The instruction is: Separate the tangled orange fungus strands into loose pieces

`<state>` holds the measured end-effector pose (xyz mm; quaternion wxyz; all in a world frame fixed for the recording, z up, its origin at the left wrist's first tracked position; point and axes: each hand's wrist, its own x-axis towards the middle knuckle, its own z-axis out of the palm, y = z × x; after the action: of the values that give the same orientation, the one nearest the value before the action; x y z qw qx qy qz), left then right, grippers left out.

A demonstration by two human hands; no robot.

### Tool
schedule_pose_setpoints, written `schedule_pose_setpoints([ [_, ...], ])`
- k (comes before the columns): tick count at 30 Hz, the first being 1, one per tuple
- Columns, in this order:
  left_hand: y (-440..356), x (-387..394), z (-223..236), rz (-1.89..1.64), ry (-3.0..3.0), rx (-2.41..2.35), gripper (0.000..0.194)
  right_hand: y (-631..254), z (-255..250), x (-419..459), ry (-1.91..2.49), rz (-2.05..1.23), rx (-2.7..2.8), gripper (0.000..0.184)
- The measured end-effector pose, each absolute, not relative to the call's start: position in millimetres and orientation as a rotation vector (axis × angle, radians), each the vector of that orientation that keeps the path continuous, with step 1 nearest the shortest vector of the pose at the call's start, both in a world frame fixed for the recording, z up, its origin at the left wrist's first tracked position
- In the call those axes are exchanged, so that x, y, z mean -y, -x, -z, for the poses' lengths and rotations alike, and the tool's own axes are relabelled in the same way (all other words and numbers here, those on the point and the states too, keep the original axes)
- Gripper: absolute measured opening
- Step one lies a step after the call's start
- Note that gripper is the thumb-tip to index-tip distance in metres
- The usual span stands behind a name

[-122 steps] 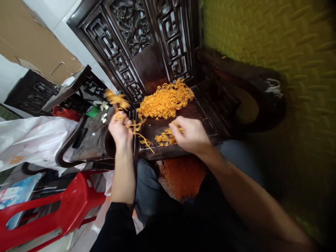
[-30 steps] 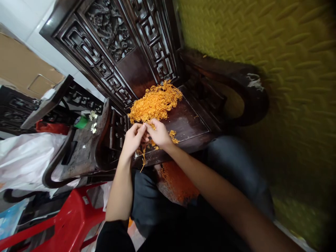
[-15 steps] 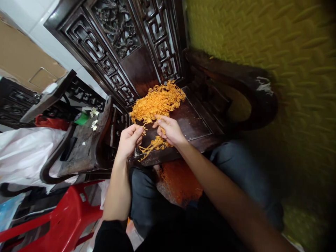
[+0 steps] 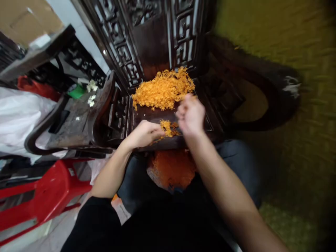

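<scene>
A heap of thin, curly orange plastic-looking sprigs (image 4: 164, 89) lies towards the back of a dark carved wooden chair seat (image 4: 149, 115). Nearer me, a small bunch of the same orange sprigs (image 4: 169, 128) rests at the seat's front edge. My left hand (image 4: 148, 133) is at the left end of this bunch, its fingers closed on the stem end. Above and right of the bunch, my right hand (image 4: 191, 113) is blurred by motion, fingers curled in. A bit of orange shows by its knuckles, but what it holds is unclear.
An orange mass in a clear bag (image 4: 172, 168) sits below the seat, between my knees. The chair's curved armrest (image 4: 278, 91) stands at right. On the left are a second wooden chair (image 4: 70, 129) with pale flowers (image 4: 91, 92), and a red plastic chair (image 4: 52, 185).
My left hand has moved down to the small bunch, away from the thin stem it pinched. My right hand has moved right and up, away from it. The view has shifted.
</scene>
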<state>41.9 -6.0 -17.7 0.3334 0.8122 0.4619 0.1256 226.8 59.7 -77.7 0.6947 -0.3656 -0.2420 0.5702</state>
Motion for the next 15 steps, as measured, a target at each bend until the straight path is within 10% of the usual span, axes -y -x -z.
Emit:
schedule_pose_setpoints([
  [6, -93.6, 66.9, 105.4, 0.133, -2.519, -0.624, 0.019, -231.8, 104.4, -85.4, 1.294, -1.170, 1.166, 0.017],
  [15, -125.5, 124.6, 154.9, 0.380, -2.473, -0.709, 0.015, -193.9, 175.7, -44.0, 1.485, -0.442, 2.582, 0.054],
])
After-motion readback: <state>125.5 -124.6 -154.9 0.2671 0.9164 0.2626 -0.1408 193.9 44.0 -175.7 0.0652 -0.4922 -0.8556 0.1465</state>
